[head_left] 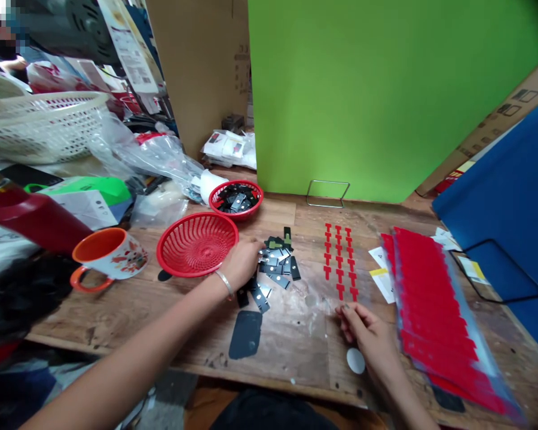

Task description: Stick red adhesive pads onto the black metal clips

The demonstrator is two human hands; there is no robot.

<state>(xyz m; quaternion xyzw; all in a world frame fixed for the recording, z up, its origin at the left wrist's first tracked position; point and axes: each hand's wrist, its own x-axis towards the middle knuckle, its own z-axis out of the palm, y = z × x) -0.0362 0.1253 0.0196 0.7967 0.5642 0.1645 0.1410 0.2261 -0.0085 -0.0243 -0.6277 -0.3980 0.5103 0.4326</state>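
My left hand, with a bracelet at the wrist, rests at the left edge of a pile of small dark metal plates. Its fingers are bent and pressed together; their tips are hidden among the plates. My right hand is just below rows of small red T-shaped pieces laid on the wooden table. Thumb and fingers are pinched together there, and what they hold, if anything, is too small to make out. Beside the left wrist stands a red plastic basket.
A smaller red basket holds dark metal pieces. Left are an orange-and-white mug and a red bottle. Plastic sleeves with red strips lie on the right. A green board stands behind, a blue panel at right.
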